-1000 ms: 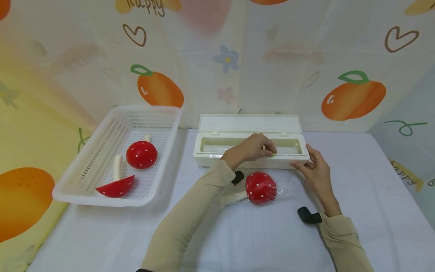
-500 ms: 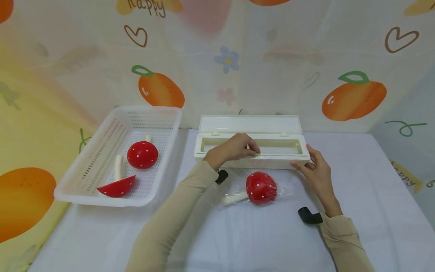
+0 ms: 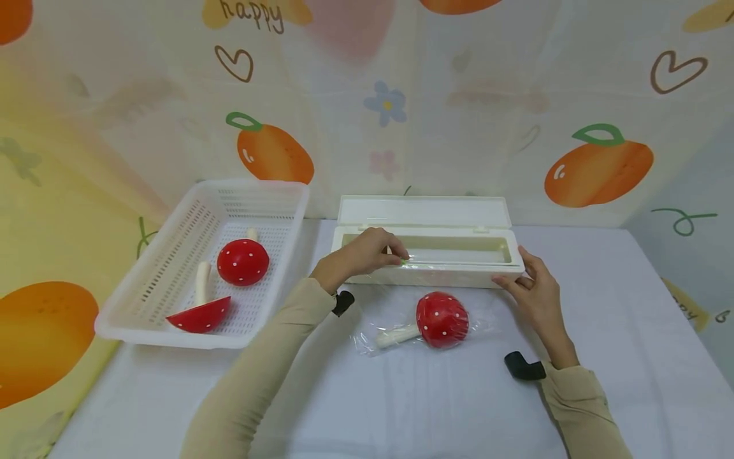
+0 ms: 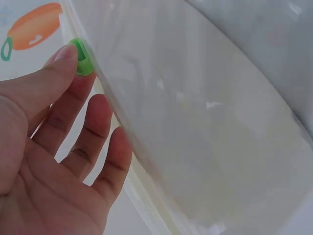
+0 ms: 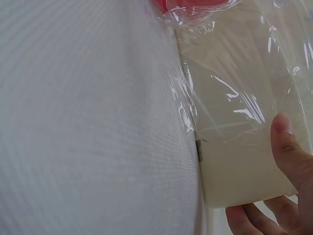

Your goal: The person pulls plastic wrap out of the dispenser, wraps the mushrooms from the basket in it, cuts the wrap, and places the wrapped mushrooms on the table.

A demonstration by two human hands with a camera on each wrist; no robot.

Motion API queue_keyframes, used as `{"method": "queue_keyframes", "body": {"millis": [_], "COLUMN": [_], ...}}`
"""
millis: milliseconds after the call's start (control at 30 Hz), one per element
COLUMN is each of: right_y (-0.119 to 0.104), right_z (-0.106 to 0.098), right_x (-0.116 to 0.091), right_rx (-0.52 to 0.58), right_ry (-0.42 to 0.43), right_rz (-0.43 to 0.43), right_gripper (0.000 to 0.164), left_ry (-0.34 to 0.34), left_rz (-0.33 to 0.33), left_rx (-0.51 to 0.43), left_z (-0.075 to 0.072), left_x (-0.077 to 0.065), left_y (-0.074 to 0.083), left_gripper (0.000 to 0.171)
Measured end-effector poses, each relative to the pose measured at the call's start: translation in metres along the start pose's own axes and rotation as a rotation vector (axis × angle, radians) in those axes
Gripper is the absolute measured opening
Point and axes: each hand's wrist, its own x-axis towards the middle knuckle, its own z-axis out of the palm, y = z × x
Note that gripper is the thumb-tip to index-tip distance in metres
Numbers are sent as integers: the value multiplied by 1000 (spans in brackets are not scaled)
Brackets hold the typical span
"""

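Observation:
A white cling film dispenser [image 3: 441, 276] lies on the table, its lid [image 3: 424, 211] raised at the back. My left hand [image 3: 358, 256] is at its front rim, left of the middle. Thumb and index finger pinch a small green slide cutter [image 4: 84, 61], seen in the left wrist view. My right hand [image 3: 536, 296] grips the dispenser's right end, thumb on the front face and other fingers round the end. Clear cling film [image 5: 234, 98] hangs over the front face. In front lies a red toy mushroom [image 3: 441, 320] with white dots and a pale stem, covered by film.
A white perforated basket [image 3: 281, 280] stands at the left. It holds a whole red toy mushroom [image 3: 243, 262] and one with a half-shaped cap [image 3: 201, 315]. A patterned cloth [image 3: 459, 127] hangs behind the table.
My left hand has slid leftward along the dispenser's front rim with the green slide cutter. My right hand keeps its hold on the right end. The mushroom and basket stay put.

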Motion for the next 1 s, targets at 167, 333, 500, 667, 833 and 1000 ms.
{"method": "queue_keyframes", "body": {"millis": [167, 333, 500, 667, 833, 1000], "right_y": [2, 3, 4, 3, 3, 3], "right_z": [-1, -2, -2, -1, 0, -1], "right_x": [0, -1, 0, 0, 1, 1], "right_rx": [5, 16, 38, 63, 91, 88], "right_ry": [-1, 1, 0, -8, -8, -8], "right_rz": [-5, -7, -7, -12, -27, -28], "right_gripper": [76, 75, 74, 74, 75, 76], "left_ry": [3, 11, 7, -2, 10, 29], "left_rz": [-30, -28, -15, -19, -76, -154], "left_rx": [5, 22, 42, 69, 106, 175], "left_z": [-6, -11, -16, -22, -34, -43], "left_x": [-12, -19, -23, -28, -44, -66], "left_y": [-7, -12, -15, -17, -25, -31], "left_gripper": [17, 16, 15, 16, 15, 16]}}
